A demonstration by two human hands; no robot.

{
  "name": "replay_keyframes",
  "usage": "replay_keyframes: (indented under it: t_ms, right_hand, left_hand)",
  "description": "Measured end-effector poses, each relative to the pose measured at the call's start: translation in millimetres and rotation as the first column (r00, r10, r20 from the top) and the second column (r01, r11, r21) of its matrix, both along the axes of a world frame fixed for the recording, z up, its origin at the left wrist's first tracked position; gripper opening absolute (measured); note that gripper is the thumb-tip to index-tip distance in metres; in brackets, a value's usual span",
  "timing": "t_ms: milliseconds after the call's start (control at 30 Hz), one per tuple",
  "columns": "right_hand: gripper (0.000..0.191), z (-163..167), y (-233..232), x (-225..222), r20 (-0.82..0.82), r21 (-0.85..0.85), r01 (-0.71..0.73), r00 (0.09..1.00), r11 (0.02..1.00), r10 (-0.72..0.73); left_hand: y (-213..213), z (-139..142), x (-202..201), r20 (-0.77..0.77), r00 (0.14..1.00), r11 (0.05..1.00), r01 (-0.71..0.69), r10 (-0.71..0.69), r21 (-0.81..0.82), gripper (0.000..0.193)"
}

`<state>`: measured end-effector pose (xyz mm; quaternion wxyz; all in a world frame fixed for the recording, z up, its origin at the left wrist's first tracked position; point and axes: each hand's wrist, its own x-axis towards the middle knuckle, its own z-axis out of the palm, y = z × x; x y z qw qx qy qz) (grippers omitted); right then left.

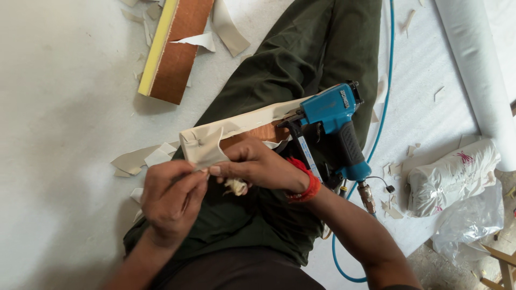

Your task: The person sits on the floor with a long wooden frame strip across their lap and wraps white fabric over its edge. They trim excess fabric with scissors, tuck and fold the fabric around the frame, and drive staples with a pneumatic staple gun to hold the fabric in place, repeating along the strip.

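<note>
A narrow wooden strip wrapped in cream fabric (236, 124) lies across my lap on dark green trousers. My left hand (171, 200) pinches the loose fabric flap (207, 152) at the strip's near end. Beside it, my right hand (257, 165), with red thread around the wrist, holds the same flap from the other side, and a small pale scrap sits under its fingers. A blue pneumatic staple gun (334, 124) rests on my thigh against the strip, untouched by either hand.
A blue air hose (382, 107) runs from the gun across the white floor sheet. A foam-edged brown board (174, 48) lies at top left with fabric offcuts (141, 159) scattered about. A white roll (475, 64) and filled plastic bags (451, 177) sit at right.
</note>
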<state>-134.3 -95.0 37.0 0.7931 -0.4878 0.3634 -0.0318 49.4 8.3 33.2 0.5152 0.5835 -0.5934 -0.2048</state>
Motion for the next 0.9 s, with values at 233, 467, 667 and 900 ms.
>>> replay_keyframes:
  t_ms: [233,467,667,900]
  right_hand:
    - [0.03,-6,-1,-11,0.051,-0.021,0.021,0.998,1.0,-0.02]
    - [0.03,-10,-7,-15,0.228,-0.152,0.037,0.974,0.988,-0.001]
    - [0.033,19,0,-2,-0.118,-0.241,-0.021,0.993,0.97,-0.007]
    - [0.041,72,15,-103,-0.378,-0.921,-0.169,0.602,0.35,-0.704]
  left_hand:
    - [25,-14,-49,-0.901,0.253,0.78,0.453,0.352,0.432,0.05]
    - [20,-62,-68,-0.816,0.484,0.857,0.225,0.315,0.465,0.049]
    - [16,-64,-71,-0.631,0.704,0.862,0.053,0.327,0.505,0.041]
    - [3,-43,-64,-0.758,0.593,0.87,0.186,0.27,0.456,0.048]
